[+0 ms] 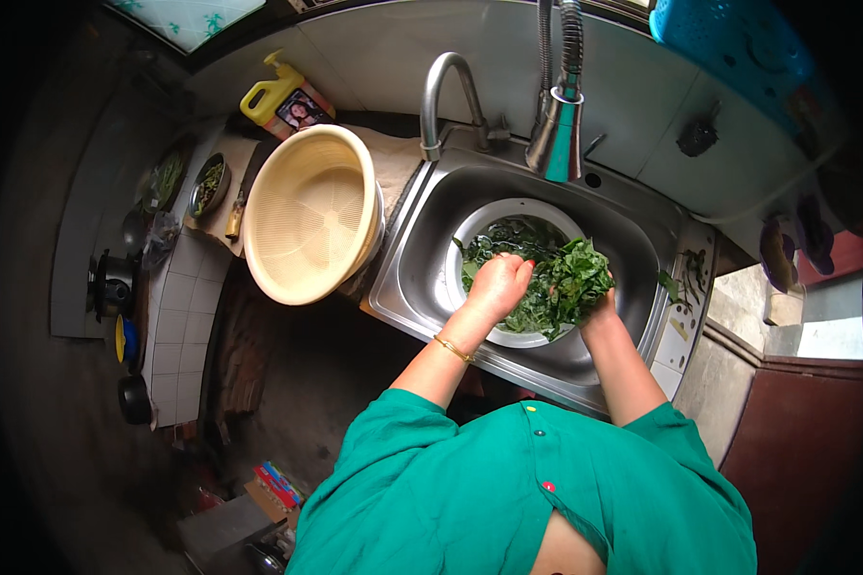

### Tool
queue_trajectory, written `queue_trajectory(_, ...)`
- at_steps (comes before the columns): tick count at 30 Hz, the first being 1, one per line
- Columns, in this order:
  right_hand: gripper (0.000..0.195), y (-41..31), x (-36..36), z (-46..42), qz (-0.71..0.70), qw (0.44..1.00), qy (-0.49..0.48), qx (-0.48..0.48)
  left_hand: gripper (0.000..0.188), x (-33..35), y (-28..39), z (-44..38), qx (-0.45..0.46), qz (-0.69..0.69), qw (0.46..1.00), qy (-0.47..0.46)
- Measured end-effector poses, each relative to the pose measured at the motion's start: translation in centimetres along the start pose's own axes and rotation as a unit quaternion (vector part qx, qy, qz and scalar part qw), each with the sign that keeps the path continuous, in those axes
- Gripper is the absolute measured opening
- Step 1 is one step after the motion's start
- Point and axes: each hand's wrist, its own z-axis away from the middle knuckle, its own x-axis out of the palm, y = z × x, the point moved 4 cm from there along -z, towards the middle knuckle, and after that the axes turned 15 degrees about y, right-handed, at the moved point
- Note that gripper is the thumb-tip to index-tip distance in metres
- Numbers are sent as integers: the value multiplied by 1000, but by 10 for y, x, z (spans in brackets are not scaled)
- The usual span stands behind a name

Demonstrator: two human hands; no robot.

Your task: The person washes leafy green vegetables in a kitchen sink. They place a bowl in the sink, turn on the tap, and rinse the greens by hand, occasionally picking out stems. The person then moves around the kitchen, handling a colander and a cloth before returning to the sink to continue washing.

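A white bowl [454, 277] stands in the stainless steel sink [420, 244], with water and dark leafy greens [521, 233] in it. My right hand [601, 305] grips a bunch of wet green leaves [578, 277] at the bowl's right side, its fingers partly hidden behind the leaves. Over the left half of the bowl is my left hand [502, 284], its fingers curled in. Whether leaves are inside that fist cannot be made out. A gold bangle [454, 348] circles the left wrist.
A cream plastic colander [309, 215] sits on the counter left of the sink. Above the sink are a curved steel faucet [449, 93] and a pull-down spray head [557, 136]. Stems [690, 280] lie on the right ledge. Behind the colander stands a yellow pump jug [277, 93].
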Motion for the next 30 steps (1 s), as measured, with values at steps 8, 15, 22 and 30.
queue_trajectory(8, 31, 2, -3, -9, -3, 999, 41, 0, 62, 10, -52, 8, -324, 133, 919, -179)
queue_trajectory(15, 30, -1, -1, -8, -26, 1000, 4, 12, 63, -38, -16, 15, -349, 686, 610, -189)
queue_trajectory(22, 32, 3, -1, -6, 7, 1000, 21, 7, 59, -42, 0, 22, -310, 703, 605, -208)
queue_trajectory(30, 34, 11, -9, -18, 12, 999, 24, 29, 29, -51, -70, 57, -426, 365, 827, 18)
